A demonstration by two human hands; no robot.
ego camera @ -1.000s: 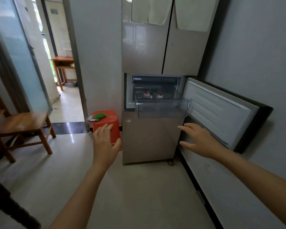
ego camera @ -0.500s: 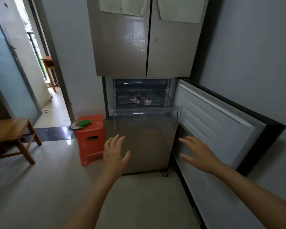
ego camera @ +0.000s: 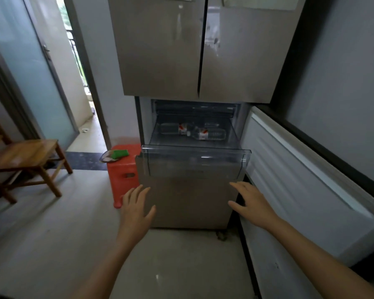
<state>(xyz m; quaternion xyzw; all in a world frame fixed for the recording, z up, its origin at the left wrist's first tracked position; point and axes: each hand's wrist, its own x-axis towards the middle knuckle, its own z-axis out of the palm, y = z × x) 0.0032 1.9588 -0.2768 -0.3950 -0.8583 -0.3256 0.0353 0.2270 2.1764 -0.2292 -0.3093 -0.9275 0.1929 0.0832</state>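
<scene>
A tall beige fridge [ego camera: 181,50] stands ahead with its two upper doors closed. Its middle compartment door [ego camera: 307,180] is swung open to the right. A clear plastic drawer [ego camera: 194,162] is pulled out of that compartment. Two water bottles [ego camera: 192,131] with red and white labels lie on their sides inside it. My left hand [ego camera: 136,208] is stretched forward, fingers straight, below the drawer's left corner. My right hand [ego camera: 251,201] reaches forward, fingers spread, below the drawer's right corner. Neither hand touches anything.
A red plastic stool [ego camera: 123,169] stands against the fridge's left side, with a green sponge [ego camera: 119,153] on it. A wooden chair [ego camera: 24,160] is at the left. A doorway [ego camera: 82,83] opens behind the stool. A grey wall runs along the right.
The view has come closer to the fridge and centred on the drawer. Both hands have moved forward toward the drawer's front; they stay empty.
</scene>
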